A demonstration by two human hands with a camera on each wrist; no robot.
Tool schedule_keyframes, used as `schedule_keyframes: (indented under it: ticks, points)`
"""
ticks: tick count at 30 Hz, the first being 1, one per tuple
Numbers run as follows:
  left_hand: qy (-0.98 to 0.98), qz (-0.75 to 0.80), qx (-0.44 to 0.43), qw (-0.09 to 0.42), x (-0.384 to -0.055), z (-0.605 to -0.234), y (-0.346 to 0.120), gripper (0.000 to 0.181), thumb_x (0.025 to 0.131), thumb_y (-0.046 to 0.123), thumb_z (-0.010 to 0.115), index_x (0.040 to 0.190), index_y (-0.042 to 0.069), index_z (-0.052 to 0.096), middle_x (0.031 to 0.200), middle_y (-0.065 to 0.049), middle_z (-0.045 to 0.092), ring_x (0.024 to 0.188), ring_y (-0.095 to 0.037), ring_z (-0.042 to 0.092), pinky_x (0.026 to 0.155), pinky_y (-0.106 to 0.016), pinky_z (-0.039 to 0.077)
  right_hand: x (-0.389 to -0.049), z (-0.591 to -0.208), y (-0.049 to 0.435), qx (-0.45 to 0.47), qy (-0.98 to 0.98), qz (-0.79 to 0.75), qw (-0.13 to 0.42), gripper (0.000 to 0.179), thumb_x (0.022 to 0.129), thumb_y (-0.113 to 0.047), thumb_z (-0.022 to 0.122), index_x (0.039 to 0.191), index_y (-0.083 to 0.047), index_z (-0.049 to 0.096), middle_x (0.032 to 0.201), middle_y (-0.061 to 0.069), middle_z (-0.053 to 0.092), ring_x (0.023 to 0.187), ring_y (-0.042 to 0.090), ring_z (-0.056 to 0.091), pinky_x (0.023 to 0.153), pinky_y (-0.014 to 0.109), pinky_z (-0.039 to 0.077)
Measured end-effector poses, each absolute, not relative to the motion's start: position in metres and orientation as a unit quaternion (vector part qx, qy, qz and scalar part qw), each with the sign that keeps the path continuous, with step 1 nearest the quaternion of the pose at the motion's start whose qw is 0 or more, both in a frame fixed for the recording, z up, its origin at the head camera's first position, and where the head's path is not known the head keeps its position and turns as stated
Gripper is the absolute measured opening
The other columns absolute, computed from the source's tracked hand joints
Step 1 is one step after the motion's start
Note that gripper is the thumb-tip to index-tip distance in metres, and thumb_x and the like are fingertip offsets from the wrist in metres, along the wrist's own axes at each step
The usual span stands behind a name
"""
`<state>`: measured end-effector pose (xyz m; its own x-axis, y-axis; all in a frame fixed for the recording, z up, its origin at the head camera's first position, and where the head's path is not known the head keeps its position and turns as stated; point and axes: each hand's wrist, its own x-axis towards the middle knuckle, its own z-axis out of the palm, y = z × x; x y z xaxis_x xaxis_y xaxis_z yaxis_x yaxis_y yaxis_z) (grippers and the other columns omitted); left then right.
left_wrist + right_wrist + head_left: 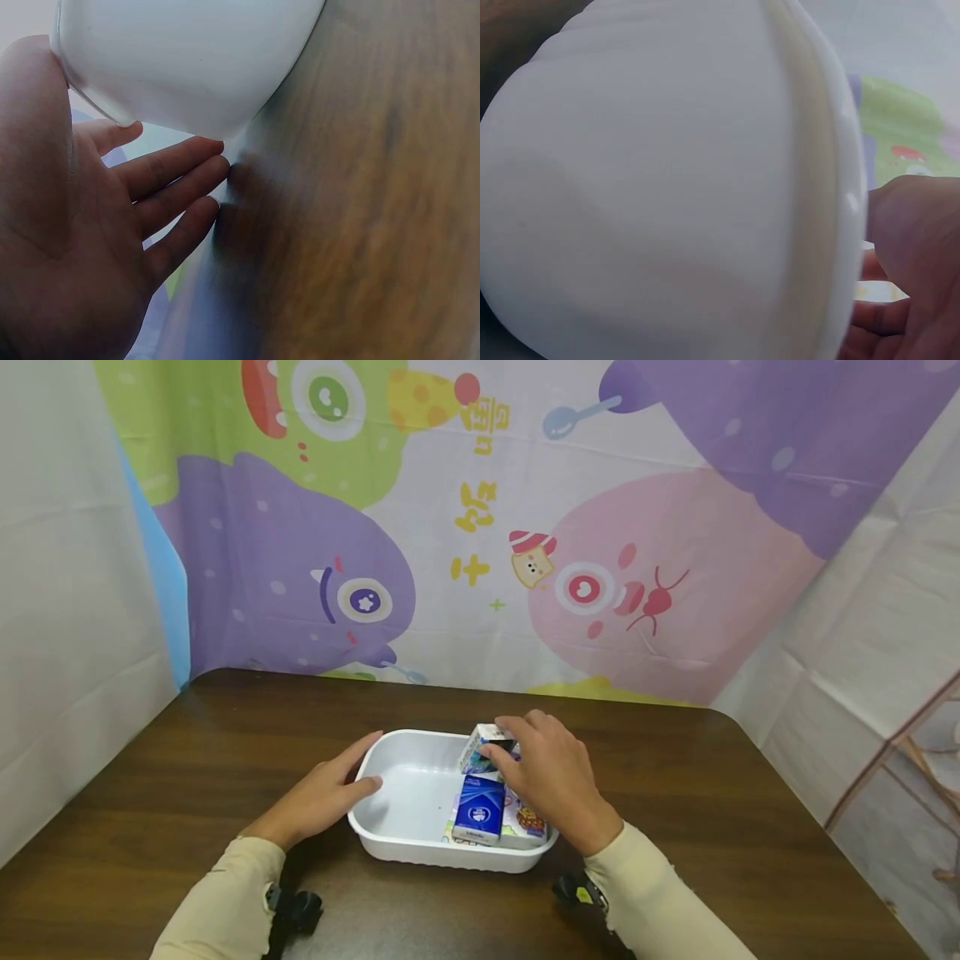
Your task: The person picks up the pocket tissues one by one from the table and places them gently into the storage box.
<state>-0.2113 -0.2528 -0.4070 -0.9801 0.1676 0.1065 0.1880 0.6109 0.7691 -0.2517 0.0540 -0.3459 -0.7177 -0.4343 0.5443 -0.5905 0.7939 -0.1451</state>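
Observation:
A white plastic tray [405,806] stands on the table in the head view. At its left end my left hand [326,793] holds it, thumb over the rim and fingers along the outer wall; the left wrist view shows those fingers [176,169] fairly straight beside the wall. At the tray's far right corner my right hand [551,772] pinches a small white box [474,749] with a dark and blue print, tilted inside the tray. Nearer me, a blue packet [480,810] lies on a flat white pack with coloured cartoons [525,827]. In the right wrist view the tray wall [652,187] hides most of the right hand.
The dark wooden table [652,760] extends around the tray. A cartoon-printed cloth [465,610] hangs behind it, with pale cloth walls at left and right. Dark wrist straps with cameras [300,910] are worn on both forearms.

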Motion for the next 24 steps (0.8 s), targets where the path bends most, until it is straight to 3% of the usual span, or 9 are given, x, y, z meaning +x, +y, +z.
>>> schedule_keyframes:
  ticks: [5, 13, 24]
  points:
    - [-0.898, -0.428, -0.097, 0.015, -0.2114, -0.4075, -0.2526, 0.068, 0.1, 0.034, 0.058, 0.159, 0.016, 0.029, 0.154, -0.019, 0.042, 0.133, -0.038, 0.047, 0.103, -0.06, 0.039, -0.2523, -0.3473, 0.0535, 0.276, -0.912, 0.173, 0.25, 0.044, 0.088, -0.043, 0.077, 0.121, -0.014, 0.074, 0.098, 0.004, 0.068, 0.086, 0.017, 0.064, 0.067, 0.03, 0.055]
    - [-0.897, -0.43, -0.098, 0.015, -0.211, -0.4067, -0.2524, 0.068, 0.1, 0.034, 0.058, 0.159, 0.016, 0.029, 0.153, -0.019, 0.042, 0.132, -0.038, 0.048, 0.102, -0.059, 0.04, -0.2508, -0.3497, 0.0504, 0.282, -0.921, 0.177, 0.202, 0.044, 0.087, -0.039, 0.079, 0.121, -0.012, 0.074, 0.1, 0.004, 0.068, 0.089, 0.017, 0.063, 0.077, 0.032, 0.054]
    - [-0.9, -0.425, -0.093, 0.013, -0.2121, -0.4097, -0.2528, 0.068, 0.101, 0.033, 0.057, 0.16, 0.017, 0.028, 0.155, -0.018, 0.039, 0.135, -0.039, 0.044, 0.105, -0.062, 0.035, -0.2512, -0.3541, 0.0485, 0.296, -0.923, 0.143, 0.2, 0.029, 0.088, -0.029, 0.079, 0.11, -0.009, 0.078, 0.088, 0.003, 0.066, 0.078, 0.015, 0.059, 0.071, 0.028, 0.052]
